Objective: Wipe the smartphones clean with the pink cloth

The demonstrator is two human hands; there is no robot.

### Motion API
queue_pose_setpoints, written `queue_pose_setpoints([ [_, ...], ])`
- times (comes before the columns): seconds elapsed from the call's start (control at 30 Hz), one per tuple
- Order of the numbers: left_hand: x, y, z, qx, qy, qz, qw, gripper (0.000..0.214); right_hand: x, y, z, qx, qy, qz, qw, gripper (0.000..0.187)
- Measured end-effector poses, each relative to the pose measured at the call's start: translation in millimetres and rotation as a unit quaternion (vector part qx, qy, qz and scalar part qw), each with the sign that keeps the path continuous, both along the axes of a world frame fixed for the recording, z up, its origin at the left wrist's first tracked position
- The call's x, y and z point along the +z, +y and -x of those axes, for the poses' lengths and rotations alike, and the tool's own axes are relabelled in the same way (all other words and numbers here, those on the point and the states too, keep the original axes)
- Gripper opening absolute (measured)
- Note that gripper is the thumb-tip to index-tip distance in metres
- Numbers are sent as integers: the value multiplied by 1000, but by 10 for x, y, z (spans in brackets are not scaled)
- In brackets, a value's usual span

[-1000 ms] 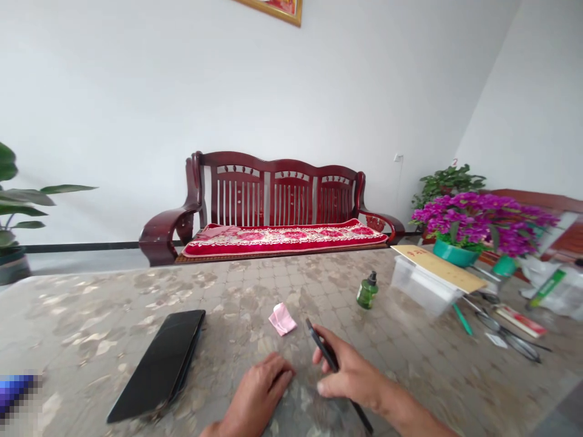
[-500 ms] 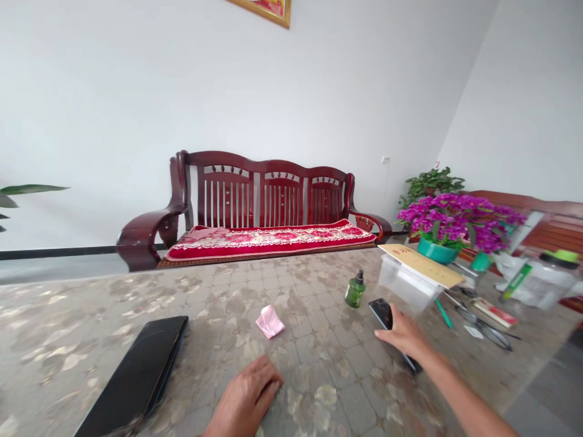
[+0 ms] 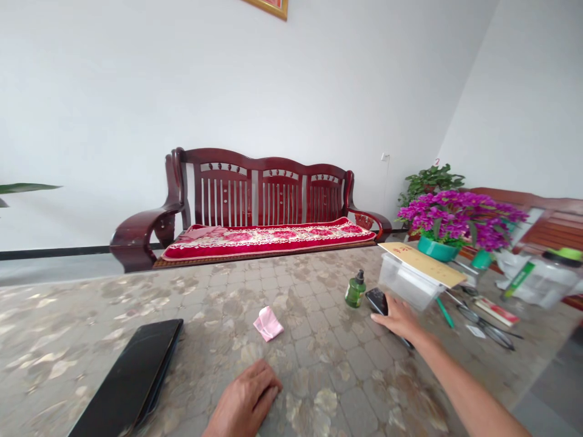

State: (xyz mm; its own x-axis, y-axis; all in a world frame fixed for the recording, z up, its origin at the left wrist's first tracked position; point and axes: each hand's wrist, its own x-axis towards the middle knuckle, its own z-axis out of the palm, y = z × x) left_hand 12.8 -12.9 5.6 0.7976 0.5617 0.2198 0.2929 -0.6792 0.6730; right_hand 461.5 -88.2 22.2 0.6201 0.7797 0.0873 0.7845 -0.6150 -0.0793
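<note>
My right hand [image 3: 398,317] is closed around a dark smartphone [image 3: 377,300] on the table, its thumb on the near side; the hand hides the phone's middle. Just left of the phone's far end stands a green pump bottle [image 3: 354,289] with a black top. My left hand [image 3: 248,394] rests on the table with its fingers curled, and whatever may be under them is hidden. Beyond it lies a folded pink cloth [image 3: 268,324]. To the left is a black tablet in a case [image 3: 132,376], lying flat.
Behind the phone is a clear plastic box [image 3: 405,282] with a yellow envelope [image 3: 423,264] on top. Glasses [image 3: 489,328], a green pen [image 3: 444,312], purple flowers [image 3: 455,215] and a lidded bottle [image 3: 553,279] crowd the right side. A wooden bench [image 3: 273,188] stands beyond the table [image 3: 218,297].
My right hand has moved the phone slightly away from me, closer to the plastic box and the green bottle. My left hand has stayed nearly in place. The view has shifted slightly.
</note>
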Motion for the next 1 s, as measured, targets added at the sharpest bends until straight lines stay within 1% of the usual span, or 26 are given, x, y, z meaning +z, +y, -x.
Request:
queue_pose_setpoints([
  [0.17,35,-6,-18,4,1,4,1000,26,-127,7,16,-16,-50,-18,998,76],
  [0.3,35,-5,-24,3,-3,4,1000,26,-182,3,4,-21,-50,-19,998,77],
  [0.57,-11,1,-9,4,-6,-5,1000,24,-152,13,50,-31,-51,4,998,77],
  [0.77,7,0,-17,3,-1,-1,1000,25,-161,-11,101,0,-52,21,998,61],
  [1.0,-2,7,-16,1,-10,-5,1000,27,-146,-14,153,-10,-51,13,999,55],
])
